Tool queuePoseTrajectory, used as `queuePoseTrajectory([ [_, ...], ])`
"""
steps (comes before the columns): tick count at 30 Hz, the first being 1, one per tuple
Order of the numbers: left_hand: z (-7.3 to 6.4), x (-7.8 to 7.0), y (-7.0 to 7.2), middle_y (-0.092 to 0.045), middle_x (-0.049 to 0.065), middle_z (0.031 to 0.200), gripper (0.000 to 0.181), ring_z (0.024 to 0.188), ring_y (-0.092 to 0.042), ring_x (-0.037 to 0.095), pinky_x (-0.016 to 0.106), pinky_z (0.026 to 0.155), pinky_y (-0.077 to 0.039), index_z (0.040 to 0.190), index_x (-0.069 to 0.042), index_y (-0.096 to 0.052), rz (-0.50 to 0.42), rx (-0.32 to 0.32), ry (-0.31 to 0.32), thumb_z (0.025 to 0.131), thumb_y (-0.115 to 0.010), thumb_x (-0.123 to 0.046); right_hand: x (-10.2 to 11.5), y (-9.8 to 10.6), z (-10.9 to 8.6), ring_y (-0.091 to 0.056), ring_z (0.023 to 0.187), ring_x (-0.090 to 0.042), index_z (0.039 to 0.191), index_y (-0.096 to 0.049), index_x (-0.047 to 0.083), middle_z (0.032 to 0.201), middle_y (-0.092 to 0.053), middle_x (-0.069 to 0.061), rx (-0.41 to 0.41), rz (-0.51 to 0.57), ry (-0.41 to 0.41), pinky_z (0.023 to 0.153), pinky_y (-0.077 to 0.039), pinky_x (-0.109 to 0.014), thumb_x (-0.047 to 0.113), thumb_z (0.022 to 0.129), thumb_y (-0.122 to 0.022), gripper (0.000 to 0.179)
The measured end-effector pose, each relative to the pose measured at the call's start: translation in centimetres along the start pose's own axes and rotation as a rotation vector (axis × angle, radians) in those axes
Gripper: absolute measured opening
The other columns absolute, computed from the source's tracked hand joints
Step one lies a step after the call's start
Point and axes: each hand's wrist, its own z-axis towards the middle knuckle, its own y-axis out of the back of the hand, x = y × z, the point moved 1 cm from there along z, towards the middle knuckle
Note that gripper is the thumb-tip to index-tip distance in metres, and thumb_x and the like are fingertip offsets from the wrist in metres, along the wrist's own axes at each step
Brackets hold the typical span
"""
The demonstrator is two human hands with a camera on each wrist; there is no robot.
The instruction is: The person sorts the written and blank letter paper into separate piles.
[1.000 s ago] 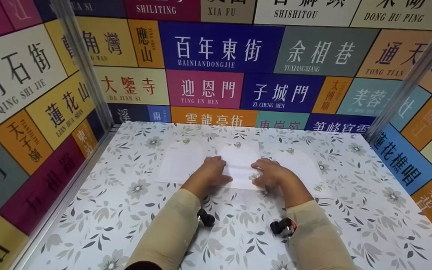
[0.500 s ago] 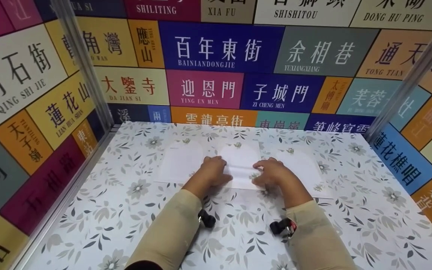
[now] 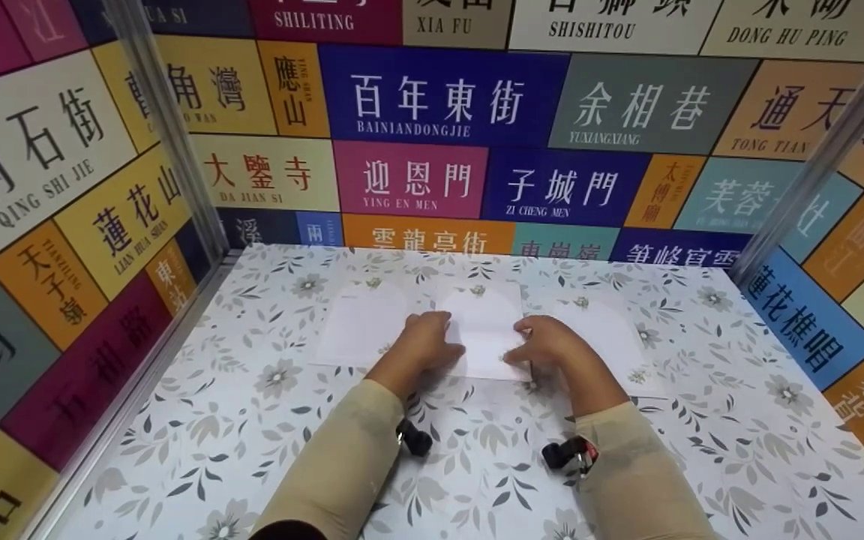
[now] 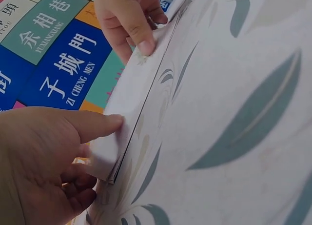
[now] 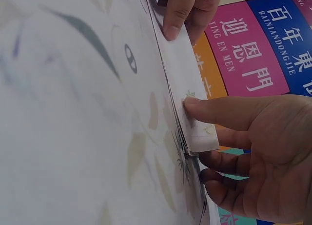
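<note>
The middle one of three white paper sheets (image 3: 481, 322), with a small gold-green floral print at its top, lies between both hands. At its left edge my left hand (image 3: 426, 343) grips it, thumb (image 4: 105, 125) on top and fingers curled at the side. My right hand (image 3: 552, 345) holds the opposite edge the same way; its thumb (image 5: 204, 108) presses beside a small printed sprig. Layered paper edges (image 5: 185, 147) show along the near side in the right wrist view. The hands partly cover the sheet's sides.
A similar printed sheet (image 3: 361, 322) lies to the left, and another sheet (image 3: 604, 345) to the right. They rest on a white tabletop (image 3: 477, 465) patterned with grey leaves. Colourful sign-covered wall panels (image 3: 447, 97) enclose the back and sides, with metal posts (image 3: 169, 135) at the corners.
The crease band across the lower part of the middle sheet has become fainter and smoother. My right hand has shifted slightly right; my left hand is almost still.
</note>
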Motion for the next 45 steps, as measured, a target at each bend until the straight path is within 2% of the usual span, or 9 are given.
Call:
queuePoseTrajectory([
  [4, -0.1, 0.0, 0.3, -0.053, 0.009, 0.164, 0.065, 0.159, -0.042, 0.030, 0.047, 0.134, -0.032, 0.159, -0.013, -0.052, -0.134, -0.040, 0.058, 0.098, -0.075, -0.022, -0.1, 0.5, 0.0, -0.054, 0.143, -0.043, 0.155, -0.052, 0.002, 0.157, -0.053, -0.027, -0.038, 0.089, -0.049, 0.123, -0.043, -0.058, 0.041, 0.096, -0.076, 0.074],
  [9, -0.1, -0.1, 0.6, -0.050, 0.010, 0.166, 0.063, 0.160, -0.041, 0.031, 0.047, 0.134, -0.032, 0.162, -0.014, -0.046, -0.267, -0.069, 0.136, 0.102, -0.064, -0.013, -0.3, 0.8, 0.1, -0.053, 0.144, -0.042, 0.153, -0.053, -0.003, 0.160, -0.051, -0.027, -0.086, 0.160, -0.112, 0.124, -0.043, -0.054, 0.033, 0.103, -0.066, 0.063],
  [11, -0.1, -0.2, 0.6, -0.050, 0.011, 0.167, 0.063, 0.161, -0.039, 0.031, 0.047, 0.134, -0.031, 0.163, -0.013, -0.045, -0.312, -0.075, 0.158, 0.102, -0.061, -0.009, -0.4, 0.8, 0.2, -0.063, 0.132, -0.037, 0.152, -0.055, -0.003, 0.154, -0.057, -0.026, -0.086, 0.191, -0.122, 0.117, -0.051, -0.049, 0.027, 0.103, -0.065, 0.058],
  [14, -0.1, -0.2, 0.7, -0.050, 0.012, 0.167, 0.062, 0.161, -0.038, 0.031, 0.046, 0.134, -0.031, 0.162, -0.011, -0.046, -0.347, -0.079, 0.159, 0.102, -0.057, -0.003, -0.5, 0.8, 0.3, -0.072, 0.104, -0.024, 0.149, -0.058, -0.004, 0.140, -0.067, -0.024, -0.083, 0.247, -0.133, 0.094, -0.061, -0.036, 0.020, 0.102, -0.066, 0.053],
  [16, -0.1, -0.2, 0.7, -0.050, 0.013, 0.166, 0.061, 0.161, -0.038, 0.032, 0.046, 0.134, -0.032, 0.161, -0.009, -0.047, -0.348, -0.073, 0.152, 0.102, -0.056, 0.001, -0.5, 0.7, 0.3, -0.071, 0.089, -0.017, 0.148, -0.059, -0.004, 0.129, -0.071, -0.021, -0.080, 0.274, -0.131, 0.080, -0.061, -0.029, 0.017, 0.102, -0.066, 0.052],
  [19, -0.1, -0.2, 0.7, -0.052, 0.013, 0.165, 0.060, 0.160, -0.040, 0.033, 0.046, 0.133, -0.033, 0.160, -0.008, -0.048, -0.333, -0.059, 0.144, 0.101, -0.056, 0.003, -0.6, 0.5, 0.3, -0.068, 0.080, -0.012, 0.149, -0.058, -0.004, 0.120, -0.071, -0.017, -0.077, 0.301, -0.126, 0.071, -0.059, -0.025, 0.014, 0.101, -0.067, 0.052],
  [31, -0.4, -0.4, 1.1, -0.053, 0.011, 0.164, 0.059, 0.161, -0.039, 0.031, 0.045, 0.134, -0.032, 0.161, -0.010, -0.048, -0.313, -0.060, 0.148, 0.103, -0.057, -0.003, -0.8, 0.8, 0.1, -0.070, 0.078, -0.017, 0.152, -0.055, 0.000, 0.096, -0.071, -0.010, -0.105, 0.354, -0.075, 0.075, -0.062, -0.030, 0.005, 0.094, -0.063, 0.059],
  [39, -0.3, -1.1, 0.2, -0.061, 0.012, 0.157, 0.055, 0.153, -0.051, 0.030, 0.041, 0.127, -0.044, 0.156, -0.007, -0.054, -0.324, -0.116, 0.088, 0.101, -0.057, -0.001, -1.4, 1.6, -0.4, -0.071, 0.085, -0.020, 0.155, -0.053, 0.002, 0.111, -0.072, -0.017, -0.120, 0.365, -0.065, 0.082, -0.062, -0.035, 0.005, 0.096, -0.061, 0.060],
  [45, -0.6, -2.2, -0.6, -0.062, 0.010, 0.155, 0.059, 0.148, -0.056, 0.028, 0.038, 0.124, -0.046, 0.156, -0.007, -0.054, -0.423, -0.140, 0.030, 0.098, -0.055, 0.001, -2.0, 2.2, -0.5, -0.070, 0.084, -0.015, 0.156, -0.052, 0.003, 0.124, -0.069, -0.022, -0.129, 0.411, -0.062, 0.088, -0.064, -0.037, 0.007, 0.099, -0.060, 0.058],
])
